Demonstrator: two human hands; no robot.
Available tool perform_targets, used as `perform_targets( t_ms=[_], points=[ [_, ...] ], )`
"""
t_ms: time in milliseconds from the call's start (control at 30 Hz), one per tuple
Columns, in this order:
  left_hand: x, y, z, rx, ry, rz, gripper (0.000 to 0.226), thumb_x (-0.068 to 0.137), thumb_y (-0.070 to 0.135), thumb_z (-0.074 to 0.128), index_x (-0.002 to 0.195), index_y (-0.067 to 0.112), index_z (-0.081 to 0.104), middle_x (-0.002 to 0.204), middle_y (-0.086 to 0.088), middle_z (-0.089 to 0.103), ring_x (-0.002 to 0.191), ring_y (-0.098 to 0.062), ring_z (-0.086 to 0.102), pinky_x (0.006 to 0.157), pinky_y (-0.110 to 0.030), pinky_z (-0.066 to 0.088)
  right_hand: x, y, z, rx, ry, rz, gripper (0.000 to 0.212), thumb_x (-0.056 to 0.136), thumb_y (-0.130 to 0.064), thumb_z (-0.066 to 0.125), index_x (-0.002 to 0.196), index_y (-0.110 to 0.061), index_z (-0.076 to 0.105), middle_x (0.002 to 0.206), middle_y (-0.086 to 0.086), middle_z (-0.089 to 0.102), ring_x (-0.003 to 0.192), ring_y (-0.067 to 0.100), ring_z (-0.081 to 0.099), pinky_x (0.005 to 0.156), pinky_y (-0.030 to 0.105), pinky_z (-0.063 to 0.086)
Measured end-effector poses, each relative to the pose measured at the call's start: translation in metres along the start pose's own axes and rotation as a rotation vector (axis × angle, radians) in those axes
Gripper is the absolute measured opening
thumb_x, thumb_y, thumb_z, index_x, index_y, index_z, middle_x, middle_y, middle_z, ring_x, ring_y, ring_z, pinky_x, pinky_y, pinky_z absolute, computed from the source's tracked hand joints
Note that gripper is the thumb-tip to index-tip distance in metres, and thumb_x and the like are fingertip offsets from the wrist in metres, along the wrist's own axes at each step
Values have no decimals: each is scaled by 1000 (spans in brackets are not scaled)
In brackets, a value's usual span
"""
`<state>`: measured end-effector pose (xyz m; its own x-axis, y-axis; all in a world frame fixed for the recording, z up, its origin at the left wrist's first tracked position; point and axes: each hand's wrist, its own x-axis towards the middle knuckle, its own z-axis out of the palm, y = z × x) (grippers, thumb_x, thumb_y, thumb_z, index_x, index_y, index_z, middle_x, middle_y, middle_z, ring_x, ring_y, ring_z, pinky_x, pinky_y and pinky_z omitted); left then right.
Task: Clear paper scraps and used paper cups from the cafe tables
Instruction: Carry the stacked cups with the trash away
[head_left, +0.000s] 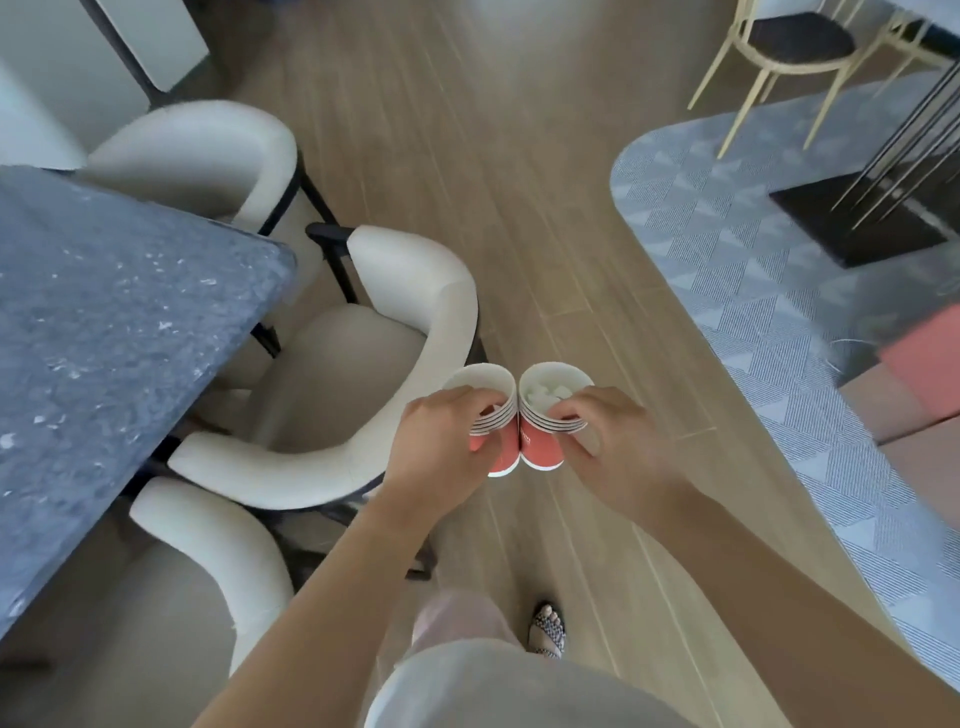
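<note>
Looked like a cafe seating area. Dark speckled stone surface (119, 322) with three matching cream tub chairs (415, 312) pulled up along one side. Wood-plank floor (467, 130). Second seating spot across the aisle: grey patterned rug (753, 291), black table base (852, 223), thin gold-framed chair (795, 47). Two stacks of red disposable paper cups (543, 449) fit the cafe read.

No wording can be read anywhere from here. The right cup stack (543, 452) bears a small white print on its red wall, at its nine o'clock side facing the left cup stack (503, 457), too blurred to make out.
</note>
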<state>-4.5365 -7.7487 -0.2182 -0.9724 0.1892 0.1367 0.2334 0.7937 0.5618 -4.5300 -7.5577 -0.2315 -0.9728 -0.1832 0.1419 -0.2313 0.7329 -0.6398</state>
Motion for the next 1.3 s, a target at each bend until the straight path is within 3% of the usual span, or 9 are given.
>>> perform_targets(
  t_ms=[133,267,433,533,633,900,1100,1300],
  points=[
    [63,3,13,-31,-15,8,36,72,43,39,92,27,64,82,7,68,71,-14,60,64,-33,51,58,34,-12,5,-15,4,17,77,-17,67,94,-19,66,96,-2,66,91,19,59,73,23,39],
    [134,-4,23,-15,16,-27,29,71,33,51,93,22,68,83,5,69,71,-21,62,64,-36,53,130,62,-17,17,-18,-22,18,75,-10,70,93,-12,67,95,3,67,91,23,61,76,28,45],
    [239,-33,40,-21,-6,-87,27,75,21,61,101,19,68,95,3,70,83,-23,63,72,-37,52,240,97,-18,5,-62,-71,18,73,-4,70,91,-7,67,92,6,69,91,29,61,77,23,39],
    [309,-46,41,-21,-24,-124,30,76,16,65,105,19,67,99,3,68,90,-22,62,79,-37,50,314,116,-25,0,-125,-74,18,75,-3,68,92,-7,67,95,5,68,94,29,60,81,31,44],
    [376,-59,31,-29,26,-116,28,73,27,59,98,18,68,90,2,69,81,-24,63,72,-37,51,388,125,-31,-19,-160,-112,19,75,-3,68,92,-9,66,95,1,68,94,26,60,80,37,47],
    [522,-105,14,5,145,-92,27,68,28,59,92,20,70,82,4,70,72,-23,64,65,-36,54,552,151,-28,8,-198,-159,19,76,-8,67,91,-18,65,92,-8,66,89,14,58,75,22,41],
    [639,-145,25,-9,202,-175,29,70,24,59,97,21,69,89,4,69,79,-25,62,69,-35,52,693,182,-21,-10,-253,-231,22,73,-1,66,89,-16,66,90,-7,67,88,15,57,73,14,33],
    [772,-175,27,30,199,-269,29,73,12,67,100,19,68,92,3,68,84,-26,61,71,-37,50,841,214,-23,41,-299,-298,17,75,-2,66,87,-15,66,88,-5,68,89,19,62,74,33,49]
  ],
)
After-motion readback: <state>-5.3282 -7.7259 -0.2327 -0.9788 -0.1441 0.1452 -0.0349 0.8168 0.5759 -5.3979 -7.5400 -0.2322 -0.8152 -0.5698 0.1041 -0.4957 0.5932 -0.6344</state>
